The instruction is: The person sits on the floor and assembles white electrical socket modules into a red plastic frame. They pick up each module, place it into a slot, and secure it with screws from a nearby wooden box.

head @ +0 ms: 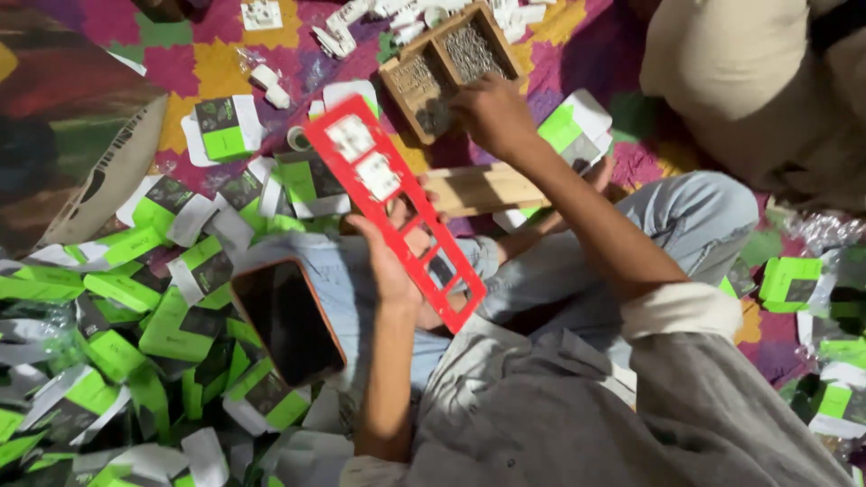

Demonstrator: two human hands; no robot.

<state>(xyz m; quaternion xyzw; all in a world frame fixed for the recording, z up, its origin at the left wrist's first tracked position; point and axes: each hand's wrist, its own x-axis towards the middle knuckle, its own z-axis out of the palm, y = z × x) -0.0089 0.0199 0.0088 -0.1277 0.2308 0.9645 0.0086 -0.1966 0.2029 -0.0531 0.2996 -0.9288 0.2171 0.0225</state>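
Observation:
My left hand [390,263] grips a long red plastic frame [356,180] with several rectangular openings, held tilted over my lap. Two white switch modules [365,158] sit in its upper openings; the lower openings are bare. My right hand [492,113] reaches forward into a wooden box [408,101] with compartments of small dark screws, fingers curled down at the near compartment. Whether it holds a screw is hidden.
A dark phone with an orange edge [287,320] rests on my left knee. Green and white cartons [108,307] lie heaped at left, more at right [794,280]. A wooden block [474,188], white parts [343,27] and another person's clothing [749,72] lie around.

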